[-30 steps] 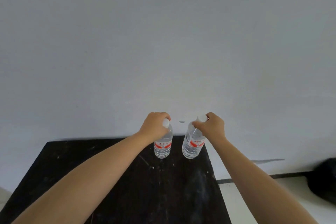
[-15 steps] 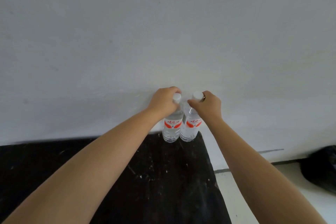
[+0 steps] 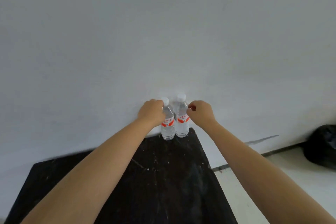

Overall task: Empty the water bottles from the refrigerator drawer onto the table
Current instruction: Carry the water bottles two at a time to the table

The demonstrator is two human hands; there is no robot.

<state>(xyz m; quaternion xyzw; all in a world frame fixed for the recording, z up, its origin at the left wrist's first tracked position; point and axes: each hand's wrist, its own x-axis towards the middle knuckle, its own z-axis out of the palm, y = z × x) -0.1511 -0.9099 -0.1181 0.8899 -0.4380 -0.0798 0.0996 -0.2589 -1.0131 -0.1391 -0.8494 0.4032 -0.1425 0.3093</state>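
Two water bottles stand upright at the far edge of the black table (image 3: 163, 178), roughly 12 o'clock from the wearer, right against the white wall (image 3: 163, 32). They sit just beside each other, bodies touching or nearly so; cannot tell which.

Left hand (image 3: 151, 112): at about 11 o'clock, curled against the shoulder of the left bottle (image 3: 167, 123), fingers touching it just below the cap. Whether it grips or merely rests there, cannot tell.

Right hand (image 3: 200, 113): at about 1 o'clock, loosely curled just beside the neck of the right bottle (image 3: 182, 120). A sliver of wall shows between fingertips and bottle, so judged let go, not holding.

Progress, as judgement: these two bottles are delivered and standing on the table. The refrigerator drawer is not in view, so how many bottles remain inside cannot be told. If any are left, next comes a return trip to the drawer.

Bottle appearance: clear plastic, white screw caps, red-and-white label bands around the middle, contents clear. Both look full and sealed. Label text too small to read.

Other: table top is black with pale scuffs and specks. A dark bag (image 3: 321, 145) sits on the floor at about 3 o'clock, well apart from the table.
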